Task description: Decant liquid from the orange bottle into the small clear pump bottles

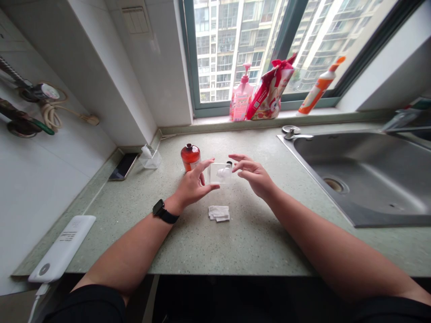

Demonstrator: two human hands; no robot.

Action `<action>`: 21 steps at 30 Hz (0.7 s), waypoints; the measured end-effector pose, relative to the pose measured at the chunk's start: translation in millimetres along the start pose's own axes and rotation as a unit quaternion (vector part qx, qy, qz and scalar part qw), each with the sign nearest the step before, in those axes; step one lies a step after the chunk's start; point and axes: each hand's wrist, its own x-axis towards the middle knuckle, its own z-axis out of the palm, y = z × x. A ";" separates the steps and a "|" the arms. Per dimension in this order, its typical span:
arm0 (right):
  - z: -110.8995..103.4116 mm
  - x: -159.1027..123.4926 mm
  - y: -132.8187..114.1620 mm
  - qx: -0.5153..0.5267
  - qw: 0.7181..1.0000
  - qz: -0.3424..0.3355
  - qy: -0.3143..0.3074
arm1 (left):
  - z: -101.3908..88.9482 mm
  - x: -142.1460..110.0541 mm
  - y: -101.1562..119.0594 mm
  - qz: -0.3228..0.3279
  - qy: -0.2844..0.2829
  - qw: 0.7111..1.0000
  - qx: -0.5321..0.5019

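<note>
My left hand grips a small clear plastic box between thumb and fingers. Something white and crumpled shows in or through it. At the box's right side is my right hand, its fingers apart and pointing left; whether a fingertip touches the box I cannot tell. Just behind my left fingers stands an uncapped amber bottle with reddish-brown liquid. A small black cap peeks out behind the box's upper right corner. On the counter in front of my hands lies a folded white tissue.
Another clear box with white material stands at the back left, beside a dark phone. A white power bank lies at the left edge. To the right is a steel sink. A pink pump bottle stands on the sill.
</note>
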 end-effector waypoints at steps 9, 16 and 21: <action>4.9 -3.4 -4.8 -0.036 0.995 -0.033 -0.081 | -0.4 -0.4 0.2 0.007 0.010 1.000 0.006; -3.1 -2.1 -6.4 -0.067 0.996 -0.052 -0.032 | -3.1 0.5 2.0 0.012 0.013 1.000 0.011; 2.8 -5.6 -13.2 -0.137 0.979 -0.109 -0.100 | -1.0 -0.8 0.7 0.009 -0.040 0.999 0.021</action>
